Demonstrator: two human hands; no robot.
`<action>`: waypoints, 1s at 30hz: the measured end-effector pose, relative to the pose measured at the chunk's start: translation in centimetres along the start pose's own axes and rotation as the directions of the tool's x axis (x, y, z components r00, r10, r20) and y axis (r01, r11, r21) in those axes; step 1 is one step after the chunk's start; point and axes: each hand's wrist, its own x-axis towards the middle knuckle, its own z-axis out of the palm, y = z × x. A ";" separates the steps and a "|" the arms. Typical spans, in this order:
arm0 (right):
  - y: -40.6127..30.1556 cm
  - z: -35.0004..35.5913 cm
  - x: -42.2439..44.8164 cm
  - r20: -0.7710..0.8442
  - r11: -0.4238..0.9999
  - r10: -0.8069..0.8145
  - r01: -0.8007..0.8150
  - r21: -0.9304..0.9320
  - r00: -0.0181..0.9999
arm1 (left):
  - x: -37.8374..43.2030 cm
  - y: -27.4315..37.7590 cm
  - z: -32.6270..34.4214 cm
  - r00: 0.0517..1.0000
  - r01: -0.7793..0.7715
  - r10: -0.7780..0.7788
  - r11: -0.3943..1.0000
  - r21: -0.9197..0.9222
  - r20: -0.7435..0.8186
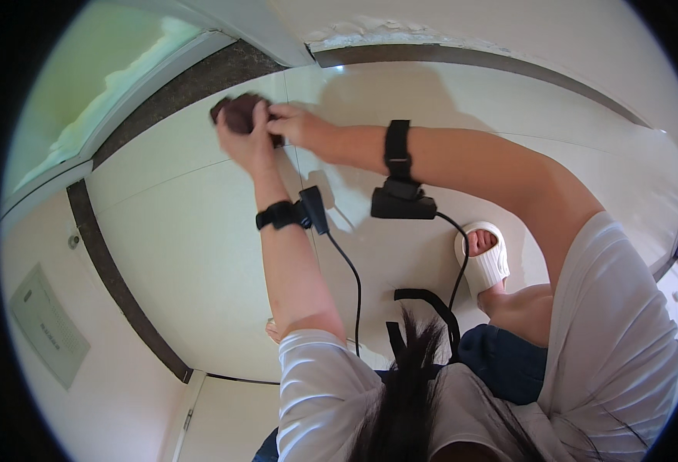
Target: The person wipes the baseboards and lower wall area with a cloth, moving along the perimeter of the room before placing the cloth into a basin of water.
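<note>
Both hands meet at the upper left of the head view, over the tiled floor. My left hand (246, 136) is closed around a dark brown, bunched item (239, 112), soft-looking and blurred, whose exact kind I cannot tell. Coming in from the right, my right hand (299, 126) pinches the right side of the same item with thumb and fingers. Part of it hangs below the fingers. Each forearm wears a black strap with a small black device and a cable.
A dark baseboard (131, 277) edges the left wall, where a sheet bearing writing (50, 326) hangs. A dark doorway threshold (194, 81) lies beyond the hands. Another dark baseboard (460, 58) runs under a wall with flaking paint. My foot in a white slipper (485, 263) stands at right.
</note>
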 end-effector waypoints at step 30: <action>-1.6 -6.1 -5.2 -0.304 0.932 0.230 -0.120 0.341 0.925 | -7.1 6.7 6.2 0.981 -0.021 0.045 0.991 -0.129 0.188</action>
